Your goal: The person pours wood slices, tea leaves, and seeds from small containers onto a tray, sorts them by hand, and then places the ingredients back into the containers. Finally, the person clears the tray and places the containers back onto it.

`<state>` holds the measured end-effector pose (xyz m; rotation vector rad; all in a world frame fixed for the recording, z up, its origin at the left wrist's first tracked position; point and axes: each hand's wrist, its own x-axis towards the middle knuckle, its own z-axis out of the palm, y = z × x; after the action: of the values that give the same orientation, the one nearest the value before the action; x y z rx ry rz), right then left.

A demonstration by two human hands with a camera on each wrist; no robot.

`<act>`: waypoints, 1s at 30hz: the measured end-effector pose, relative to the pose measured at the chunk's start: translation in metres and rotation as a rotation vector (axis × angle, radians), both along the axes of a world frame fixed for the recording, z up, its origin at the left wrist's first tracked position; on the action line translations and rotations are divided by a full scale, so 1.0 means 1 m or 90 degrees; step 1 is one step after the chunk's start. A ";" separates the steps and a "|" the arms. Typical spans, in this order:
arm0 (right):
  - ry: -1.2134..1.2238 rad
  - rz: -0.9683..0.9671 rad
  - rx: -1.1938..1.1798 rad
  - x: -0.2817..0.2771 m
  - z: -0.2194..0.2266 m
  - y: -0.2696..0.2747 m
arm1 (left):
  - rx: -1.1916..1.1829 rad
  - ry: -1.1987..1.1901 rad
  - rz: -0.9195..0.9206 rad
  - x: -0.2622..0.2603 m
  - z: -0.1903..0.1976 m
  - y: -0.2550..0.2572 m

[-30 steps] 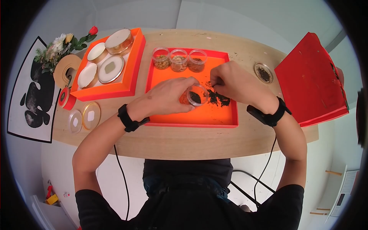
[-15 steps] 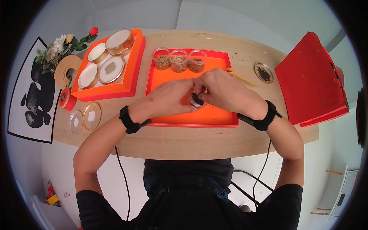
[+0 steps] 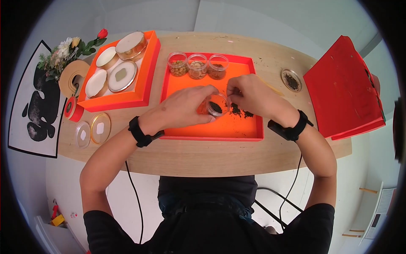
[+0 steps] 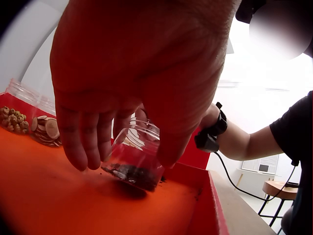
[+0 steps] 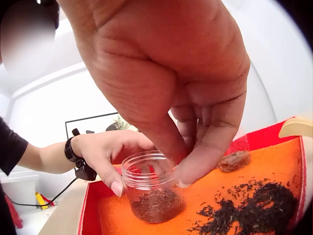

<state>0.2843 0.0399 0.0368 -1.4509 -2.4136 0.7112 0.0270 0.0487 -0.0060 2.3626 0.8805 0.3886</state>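
Observation:
A clear, open-topped jar [image 3: 217,111] with dark tea-like leaves in its bottom is held by my left hand [image 3: 179,106]. In the left wrist view the jar [image 4: 137,161] leans to one side above the orange floor of the red-rimmed tray [image 3: 211,138]. My right hand [image 3: 256,96] is just right of the jar mouth. Its thumb and fingers are curled together at the rim in the right wrist view, with no leaves showing between the fingertips. Loose dark leaves [image 5: 269,208] lie scattered on the tray beneath and beside that hand.
Three clear jars stand at the tray's back: greenish buds [image 3: 178,70], pale slices [image 3: 197,71], brown bits [image 3: 217,73]. A tan strip-shaped tool [image 3: 272,88] and a dish of leaves [image 3: 291,80] lie right, near a red box [image 3: 344,91]. Left are an orange box [image 3: 154,72] and lids [image 3: 100,128].
My right hand moved from the loose leaves to inside the jar mouth, then back right to beside the rim. The left hand keeps its grip on the jar; the loose pile looks smaller.

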 end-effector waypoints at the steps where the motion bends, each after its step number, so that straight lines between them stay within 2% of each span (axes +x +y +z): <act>1: 0.000 0.002 -0.001 0.005 0.000 0.001 | -0.005 0.006 0.002 0.000 0.000 0.000; 3: -0.013 -0.043 0.001 0.008 0.006 0.000 | -0.011 0.013 0.005 -0.001 0.000 0.001; 7: -0.044 -0.050 0.025 0.014 -0.006 0.004 | -0.015 0.017 -0.002 -0.001 0.001 0.002; 9: -0.116 -0.007 0.037 0.018 -0.028 0.003 | -0.013 0.013 -0.008 -0.001 0.000 0.002; 12: -0.110 0.039 0.075 0.019 -0.043 -0.001 | -0.012 0.012 0.000 -0.004 -0.002 0.002; 15: -0.120 0.050 0.039 0.020 -0.047 0.007 | -0.009 0.021 0.004 -0.006 -0.005 0.000; 24: -0.120 0.019 -0.055 0.020 -0.040 0.017 | 0.003 0.048 -0.002 -0.005 -0.001 0.000; 28: -0.107 0.006 -0.028 0.022 -0.027 0.019 | -0.010 0.058 0.003 -0.005 -0.001 0.001; 30: -0.045 -0.013 -0.009 0.019 -0.009 0.016 | -0.009 0.056 -0.001 -0.004 -0.001 0.001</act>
<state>0.3030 0.0555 0.0276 -1.5283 -2.4472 0.6838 0.0225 0.0496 -0.0070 2.3827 0.9183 0.2780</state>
